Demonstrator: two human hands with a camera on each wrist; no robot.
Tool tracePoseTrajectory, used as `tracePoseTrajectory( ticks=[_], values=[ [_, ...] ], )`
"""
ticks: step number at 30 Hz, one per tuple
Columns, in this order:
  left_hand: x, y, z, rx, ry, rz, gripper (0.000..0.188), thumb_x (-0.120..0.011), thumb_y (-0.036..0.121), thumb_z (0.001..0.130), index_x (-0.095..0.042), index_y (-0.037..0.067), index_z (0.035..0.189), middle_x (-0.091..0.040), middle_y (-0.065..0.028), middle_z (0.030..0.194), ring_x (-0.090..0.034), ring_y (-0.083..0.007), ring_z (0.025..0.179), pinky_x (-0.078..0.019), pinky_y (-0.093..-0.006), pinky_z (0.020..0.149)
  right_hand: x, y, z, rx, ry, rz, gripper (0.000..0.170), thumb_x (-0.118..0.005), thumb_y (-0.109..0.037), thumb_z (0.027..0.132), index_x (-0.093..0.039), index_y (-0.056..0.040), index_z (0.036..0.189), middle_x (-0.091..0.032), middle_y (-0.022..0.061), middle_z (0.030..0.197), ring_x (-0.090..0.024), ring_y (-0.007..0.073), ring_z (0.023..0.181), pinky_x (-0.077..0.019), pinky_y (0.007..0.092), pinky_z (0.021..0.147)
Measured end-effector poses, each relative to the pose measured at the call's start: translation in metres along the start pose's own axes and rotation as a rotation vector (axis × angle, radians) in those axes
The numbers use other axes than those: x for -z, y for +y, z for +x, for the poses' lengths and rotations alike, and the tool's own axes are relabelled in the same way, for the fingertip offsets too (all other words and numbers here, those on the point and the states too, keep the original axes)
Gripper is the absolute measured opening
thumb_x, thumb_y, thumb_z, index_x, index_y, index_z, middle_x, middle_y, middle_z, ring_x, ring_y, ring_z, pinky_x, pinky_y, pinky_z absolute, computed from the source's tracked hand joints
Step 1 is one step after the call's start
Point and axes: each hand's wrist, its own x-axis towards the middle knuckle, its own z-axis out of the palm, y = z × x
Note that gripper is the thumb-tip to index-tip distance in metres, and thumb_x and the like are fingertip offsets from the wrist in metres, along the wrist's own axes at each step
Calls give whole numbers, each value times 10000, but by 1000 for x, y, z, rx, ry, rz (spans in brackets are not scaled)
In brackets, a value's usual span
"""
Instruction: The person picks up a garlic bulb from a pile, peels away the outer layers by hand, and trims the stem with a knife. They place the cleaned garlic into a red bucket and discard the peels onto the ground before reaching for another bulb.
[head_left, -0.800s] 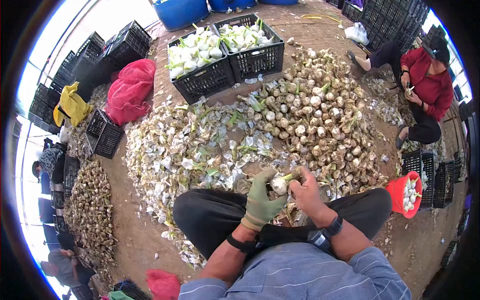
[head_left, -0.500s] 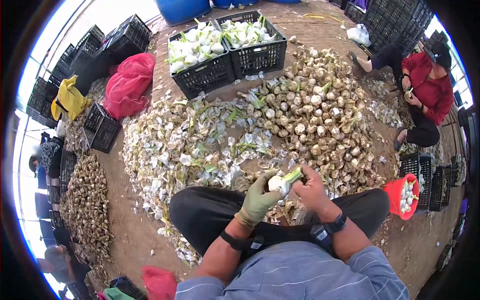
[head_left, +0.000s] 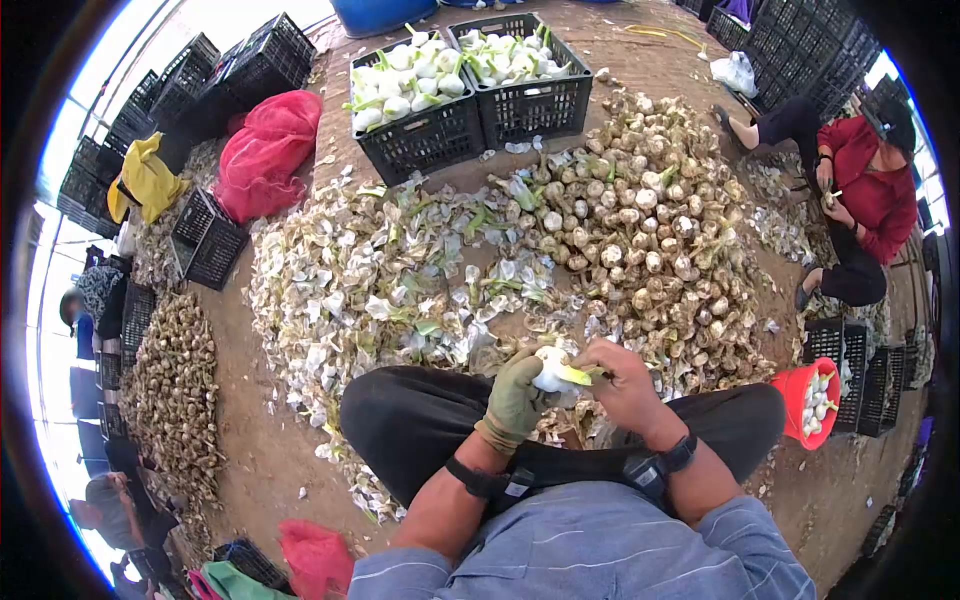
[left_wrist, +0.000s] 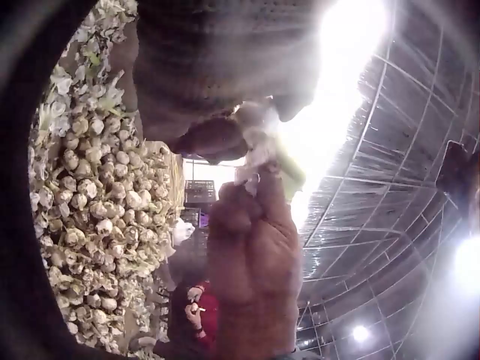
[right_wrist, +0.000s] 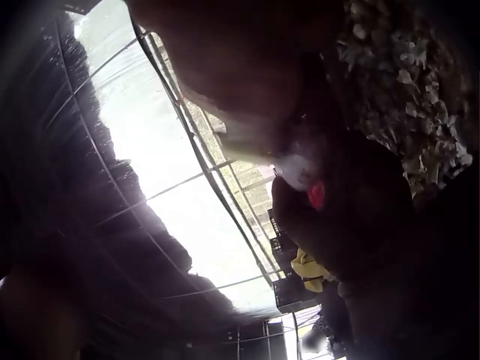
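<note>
A peeled-looking white garlic bulb (head_left: 550, 368) with a short green stem is held over the person's lap in the head view. The left hand (head_left: 512, 402), in a green-grey glove, grips it from the left side. Bare fingers of the right hand (head_left: 627, 390) pinch at its stem side, the stem pointing right. In the left wrist view, the right hand (left_wrist: 251, 262) reaches up to the pale bulb, thumb and fingers drawn together. The right wrist view is dark, with the bulb (right_wrist: 296, 169) between both hands.
Loose garlic skins (head_left: 340, 290) cover the floor ahead, beside a heap of unpeeled garlic (head_left: 650, 240). Two black crates (head_left: 425, 135) of white garlic stand beyond. A red bucket (head_left: 790, 400) with cleaned bulbs sits at the right knee. Another person (head_left: 865, 190) sits at far right.
The garlic bulb has been turned in the hands: its green stem pointed up and right, and now points right and slightly down. Both hands stay together at the bulb.
</note>
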Motion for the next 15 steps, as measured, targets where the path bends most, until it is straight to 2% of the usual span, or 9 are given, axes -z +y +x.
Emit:
tracePoseTrajectory(
  ticks=[1, 2, 3, 5, 7, 10, 13, 15],
  values=[
    [0, 1, 0, 9, -39, 27, 471, -553, 189, 904, -471, 24, 1337, -632, -103, 1151, -664, -209, 964, -573, -316, 727, 2, 4, -1, -28, -23, 47, 171, -687, -116, 878, -653, 7, 992, -630, 117, 902, -627, 248, 858, -475, 355, 762],
    [1, 2, -1, 19, -76, 53, 485, -564, 216, 903, -468, 27, 1339, -634, -107, 1163, -660, -231, 1011, -584, -368, 786, 1, 8, -2, -106, -44, 202, 172, -663, -130, 923, -650, -2, 1037, -633, 72, 868, -630, 177, 796, -493, 295, 697],
    [1, 3, -2, 29, -115, 81, 500, -575, 243, 901, -466, 29, 1340, -635, -110, 1175, -656, -252, 1058, -594, -419, 845, -2, 5, -3, -225, 13, 368, 180, -655, -137, 935, -645, -9, 1062, -639, 58, 865, -622, 151, 757, -493, 272, 660],
    [0, 4, 0, 13, -99, 165, 518, -569, 208, 887, -453, 10, 1352, -623, -132, 1201, -652, -263, 1073, -592, -444, 859, -8, -6, -4, -460, 131, 694, 198, -639, -151, 960, -635, -23, 1110, -649, 31, 857, -605, 100, 680, -494, 226, 585],
    [0, 5, 0, -8, -80, 249, 537, -563, 173, 873, -441, -9, 1364, -611, -154, 1226, -647, -274, 1087, -589, -469, 873, -16, -2, -2, -476, 221, 843, 217, -640, -164, 963, -622, -36, 1138, -665, 24, 869, -601, 85, 634, -485, 204, 523],
    [6, 6, 0, -68, -185, 189, 553, -569, 129, 843, -445, -31, 1358, -597, -180, 1246, -644, -296, 1088, -578, -486, 910, -15, 17, 0, -529, 303, 986, 204, -644, -164, 961, -612, -50, 1128, -683, 26, 896, -605, 83, 618, -476, 208, 481],
    [-8, 14, -12, -30, -211, 43, 566, -489, 76, 833, -426, -71, 1376, -621, -163, 1198, -653, -247, 1056, -565, -339, 877, -8, 12, 7, -517, 383, 1059, 166, -651, -161, 956, -603, -64, 1082, -684, 15, 884, -595, 83, 604, -465, 207, 473],
    [-3, 14, -12, -43, -241, 21, 573, -517, 136, 840, -438, -77, 1366, -630, -168, 1197, -659, -245, 1050, -558, -331, 882, -8, 3, 11, -515, 445, 1027, 164, -653, -163, 954, -603, -65, 1077, -684, 16, 881, -582, 78, 589, -465, 205, 475]
  ],
)
